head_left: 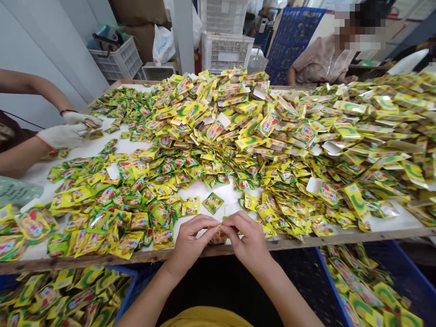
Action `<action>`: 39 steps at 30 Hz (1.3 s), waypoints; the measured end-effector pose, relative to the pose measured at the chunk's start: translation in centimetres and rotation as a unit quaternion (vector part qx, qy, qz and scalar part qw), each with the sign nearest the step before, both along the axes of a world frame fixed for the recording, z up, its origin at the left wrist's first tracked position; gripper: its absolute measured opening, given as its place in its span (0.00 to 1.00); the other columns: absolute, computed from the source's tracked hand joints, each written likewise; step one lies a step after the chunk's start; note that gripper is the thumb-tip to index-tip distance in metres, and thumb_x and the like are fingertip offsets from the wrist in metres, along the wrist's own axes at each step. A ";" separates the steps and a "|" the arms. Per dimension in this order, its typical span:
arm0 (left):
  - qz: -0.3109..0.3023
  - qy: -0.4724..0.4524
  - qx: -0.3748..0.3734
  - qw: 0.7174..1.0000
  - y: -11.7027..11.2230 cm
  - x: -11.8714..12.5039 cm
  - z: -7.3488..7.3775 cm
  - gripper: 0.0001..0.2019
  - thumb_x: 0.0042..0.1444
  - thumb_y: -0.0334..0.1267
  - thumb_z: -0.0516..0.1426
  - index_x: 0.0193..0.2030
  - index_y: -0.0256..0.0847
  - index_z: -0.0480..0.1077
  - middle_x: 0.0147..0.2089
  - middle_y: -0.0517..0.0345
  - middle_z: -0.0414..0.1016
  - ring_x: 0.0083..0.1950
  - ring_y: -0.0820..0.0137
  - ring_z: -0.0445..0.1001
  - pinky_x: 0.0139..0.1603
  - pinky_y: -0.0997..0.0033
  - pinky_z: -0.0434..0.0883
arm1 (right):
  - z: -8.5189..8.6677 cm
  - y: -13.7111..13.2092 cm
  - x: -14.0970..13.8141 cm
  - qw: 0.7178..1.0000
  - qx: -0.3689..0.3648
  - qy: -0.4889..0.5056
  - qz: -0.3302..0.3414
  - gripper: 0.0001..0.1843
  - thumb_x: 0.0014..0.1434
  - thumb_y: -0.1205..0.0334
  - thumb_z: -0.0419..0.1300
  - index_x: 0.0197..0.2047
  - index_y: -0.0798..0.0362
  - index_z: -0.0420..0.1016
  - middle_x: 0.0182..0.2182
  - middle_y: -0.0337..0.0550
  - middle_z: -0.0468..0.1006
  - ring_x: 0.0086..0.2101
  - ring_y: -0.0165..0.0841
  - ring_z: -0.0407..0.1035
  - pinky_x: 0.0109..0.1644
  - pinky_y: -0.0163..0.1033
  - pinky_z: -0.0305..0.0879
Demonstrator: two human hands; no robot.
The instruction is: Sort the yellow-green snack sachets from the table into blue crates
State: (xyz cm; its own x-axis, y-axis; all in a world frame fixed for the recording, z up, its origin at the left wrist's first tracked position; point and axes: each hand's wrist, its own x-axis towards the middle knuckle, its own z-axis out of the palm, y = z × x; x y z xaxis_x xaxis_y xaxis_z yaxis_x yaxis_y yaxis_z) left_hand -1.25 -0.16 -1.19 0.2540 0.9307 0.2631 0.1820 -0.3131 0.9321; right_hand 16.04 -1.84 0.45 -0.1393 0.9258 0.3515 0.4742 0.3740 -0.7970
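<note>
At the table's front edge, my left hand (192, 240) and my right hand (247, 240) meet, each with thumb and forefinger pinched together. Between them is a small yellow, red and green packet (218, 237), mostly covered by the fingers. Just beyond the fingertips lie a green sachet (213, 202) and a yellow sachet (190, 206), flat on the white tabletop (200, 188). Loose sachets (132, 222) spread to the left, and more yellow sachets (289, 213) lie right of my hand. Small printed boxes (238, 113), some with flaps open, are heaped behind.
Blue crates with packed boxes stand below the table at left (131, 281) and right (335, 290). A co-worker's gloved hands (68, 131) handle something at the left. Another person (323, 59) sits across. White crates (226, 52) are stacked behind.
</note>
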 end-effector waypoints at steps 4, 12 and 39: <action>-0.029 0.004 0.018 0.999 -0.1 -0.1 -0.1 0.11 0.57 0.28 0.59 0.43 0.46 0.78 0.42 0.56 0.78 0.43 0.72 0.76 0.46 0.73 0.73 | -0.2 0.1 0.2 0.999 0.019 0.024 0.008 0.04 0.61 0.70 0.56 0.36 0.53 0.72 0.32 0.43 0.73 0.37 0.32 0.69 0.40 0.37 0.66; -0.021 0.006 0.007 1.000 0.8 -0.4 -0.3 0.09 0.55 0.30 0.61 0.41 0.45 0.78 0.42 0.56 0.80 0.44 0.71 0.77 0.48 0.73 0.73 | 0.8 1.8 0.1 0.997 -0.007 -0.080 0.020 0.07 0.60 0.71 0.55 0.30 0.53 0.68 0.27 0.40 0.70 0.30 0.31 0.66 0.34 0.36 0.61; -0.095 0.044 0.105 0.989 -0.7 -1.0 -1.9 0.19 0.56 0.26 0.59 0.53 0.46 0.72 0.53 0.50 0.74 0.52 0.67 0.74 0.51 0.67 0.74 | -1.3 -2.0 0.5 0.999 0.040 -0.022 0.016 0.10 0.62 0.73 0.53 0.39 0.51 0.73 0.41 0.47 0.74 0.42 0.34 0.70 0.45 0.40 0.68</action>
State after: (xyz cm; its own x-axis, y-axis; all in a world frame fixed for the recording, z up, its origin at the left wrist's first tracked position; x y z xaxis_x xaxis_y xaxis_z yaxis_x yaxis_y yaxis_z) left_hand -2.21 -0.86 -3.11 0.4492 0.7914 0.4146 0.1789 -0.5343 0.8262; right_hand 16.50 -3.80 -0.84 -0.1849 0.8899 0.4170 0.4949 0.4509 -0.7428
